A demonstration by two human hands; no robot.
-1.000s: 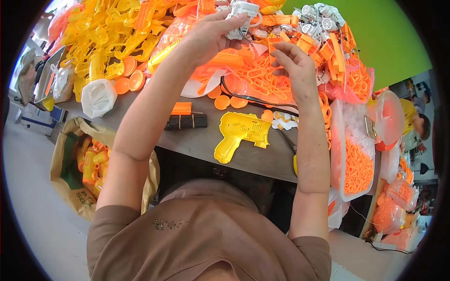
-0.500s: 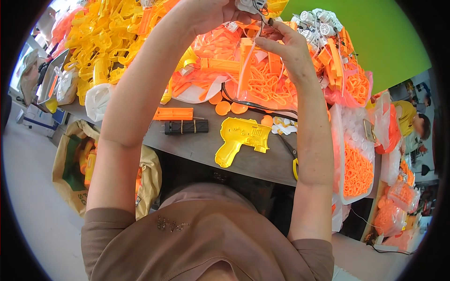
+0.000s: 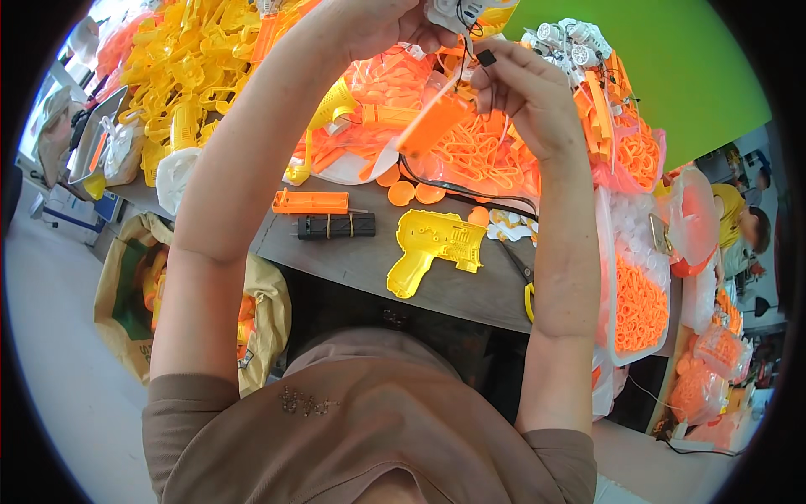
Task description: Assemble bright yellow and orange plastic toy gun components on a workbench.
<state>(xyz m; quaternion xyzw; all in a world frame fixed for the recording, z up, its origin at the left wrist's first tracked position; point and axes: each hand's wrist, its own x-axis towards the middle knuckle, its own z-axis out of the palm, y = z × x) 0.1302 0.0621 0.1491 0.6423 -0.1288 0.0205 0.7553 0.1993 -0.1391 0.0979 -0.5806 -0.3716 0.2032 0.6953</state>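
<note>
At the top edge, my left hand (image 3: pixel 382 23) grips a white plastic motor unit (image 3: pixel 453 13) with thin dark wires coming off it. Right of it, the fingers of my right hand (image 3: pixel 537 97) are pinched together by the wires, with a small black square piece (image 3: pixel 486 57) at the fingertips. A flat orange box-like part (image 3: pixel 432 124) hangs tilted below, seemingly on those wires. On the table lies a yellow toy-gun shell half (image 3: pixel 426 249), its ribbed inside facing up. To its left are a black block with a band round it (image 3: pixel 336 225) and an orange tray-like part (image 3: pixel 311 202).
Yellow shells (image 3: pixel 189 67) are heaped at far left. Orange clips (image 3: pixel 478 155) fill the middle; more white units (image 3: pixel 579 50) sit behind. Right stands a bin of orange rings (image 3: pixel 640 307). Scissors (image 3: pixel 528 294) lie by my right forearm; a bag (image 3: pixel 126 294) stands at left.
My right hand has shifted slightly right, and the black square piece now shows at its fingertips. The orange part has swung from upright to a tilt.
</note>
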